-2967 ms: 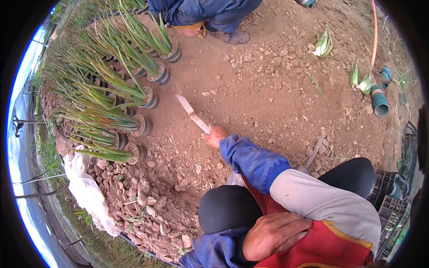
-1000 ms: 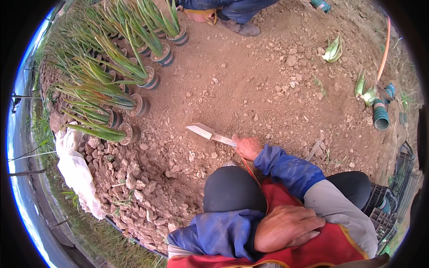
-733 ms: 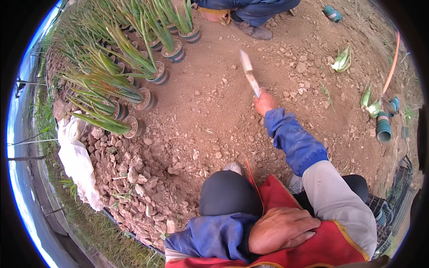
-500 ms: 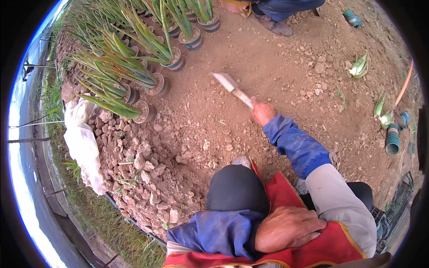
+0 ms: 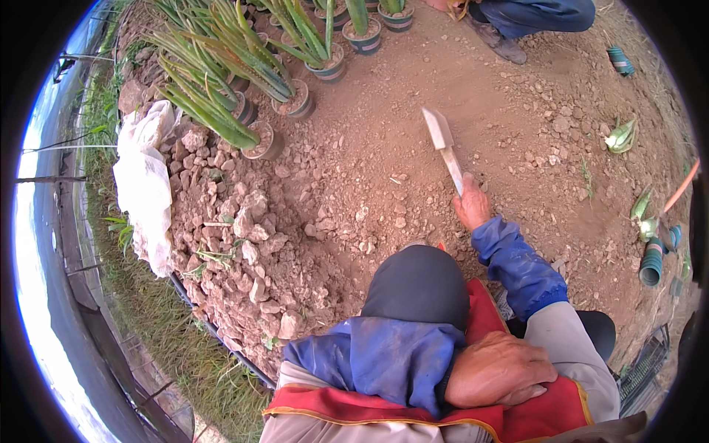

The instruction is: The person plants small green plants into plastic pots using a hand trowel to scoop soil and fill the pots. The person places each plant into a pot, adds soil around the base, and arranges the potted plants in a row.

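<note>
My right hand (image 5: 470,201) grips a pale flat-bladed tool (image 5: 440,131) by its narrow handle, the blade pointing away from me just above the dry, stony soil (image 5: 354,155). My left hand (image 5: 501,371) lies across the red apron (image 5: 539,422) at my lap, fingers curled together; anything inside them is hidden. In front of me and to the left stand several potted aloe plants (image 5: 263,140) in banded pots, their long leaves leaning left. My dark-covered knee (image 5: 413,284) is just beside my right forearm.
A heap of stones (image 5: 251,236) and a white sheet (image 5: 140,184) lie at left. A crouching person (image 5: 532,18) is at upper right. Loose plants (image 5: 619,136), green pots (image 5: 651,262), an orange-handled tool (image 5: 681,184) and black trays (image 5: 645,369) line the right.
My right hand has swung the blade up, left, then back to point upward, higher than three seconds ago. The view has turned, shifting the plants rightward and up. My left hand stays on my lap.
</note>
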A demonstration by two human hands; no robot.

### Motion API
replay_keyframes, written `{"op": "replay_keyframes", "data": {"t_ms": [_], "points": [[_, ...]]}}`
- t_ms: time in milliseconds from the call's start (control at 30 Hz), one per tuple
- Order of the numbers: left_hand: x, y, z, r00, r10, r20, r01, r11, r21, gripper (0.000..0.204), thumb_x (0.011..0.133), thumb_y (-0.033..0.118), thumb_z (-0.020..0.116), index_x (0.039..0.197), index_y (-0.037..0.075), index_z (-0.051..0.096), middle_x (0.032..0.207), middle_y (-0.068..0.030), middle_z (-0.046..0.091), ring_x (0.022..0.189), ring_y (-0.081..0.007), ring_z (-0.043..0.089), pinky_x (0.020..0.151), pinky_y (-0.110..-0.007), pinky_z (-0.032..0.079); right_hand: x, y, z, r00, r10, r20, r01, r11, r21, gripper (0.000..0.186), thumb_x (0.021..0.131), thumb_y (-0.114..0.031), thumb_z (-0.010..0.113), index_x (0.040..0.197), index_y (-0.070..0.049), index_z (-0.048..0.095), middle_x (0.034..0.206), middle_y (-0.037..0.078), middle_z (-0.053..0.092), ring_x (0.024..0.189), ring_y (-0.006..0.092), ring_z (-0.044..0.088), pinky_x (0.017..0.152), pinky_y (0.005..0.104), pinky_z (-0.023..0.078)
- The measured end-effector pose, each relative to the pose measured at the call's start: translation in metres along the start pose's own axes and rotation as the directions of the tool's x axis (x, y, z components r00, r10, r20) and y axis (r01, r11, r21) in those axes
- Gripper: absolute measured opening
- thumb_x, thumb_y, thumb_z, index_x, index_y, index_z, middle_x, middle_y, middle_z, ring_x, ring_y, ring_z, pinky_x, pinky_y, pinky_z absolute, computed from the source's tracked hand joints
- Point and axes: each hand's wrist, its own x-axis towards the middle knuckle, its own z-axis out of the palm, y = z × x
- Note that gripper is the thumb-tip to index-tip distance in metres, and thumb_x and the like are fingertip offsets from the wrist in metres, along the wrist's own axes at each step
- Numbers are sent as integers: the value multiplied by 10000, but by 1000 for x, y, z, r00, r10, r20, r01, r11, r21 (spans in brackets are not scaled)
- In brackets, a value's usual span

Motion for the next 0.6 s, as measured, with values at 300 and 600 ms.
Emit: {"op": "replay_keyframes", "data": {"t_ms": [300,600], "points": [[-9,0,-6,996,83,22,-80,990,-112,133,908,161,619,935,33,591,862,-141,578,805,-357,614,679,-440,504,-69,-129,31,804,-282,523,169,953,253,433,857,-208,677,1201,-52,464,1034,208,616,961,415,663,794,513,530],[-26,6,-16,995,36,-89,-38,999,-22,207,908,124,620,1077,10,661,1093,-164,689,1003,-370,668,826,-441,557,28,-165,52,956,-256,145,191,914,359,488,866,-177,664,1282,-22,462,982,218,657,876,390,678,745,505,530]]}}
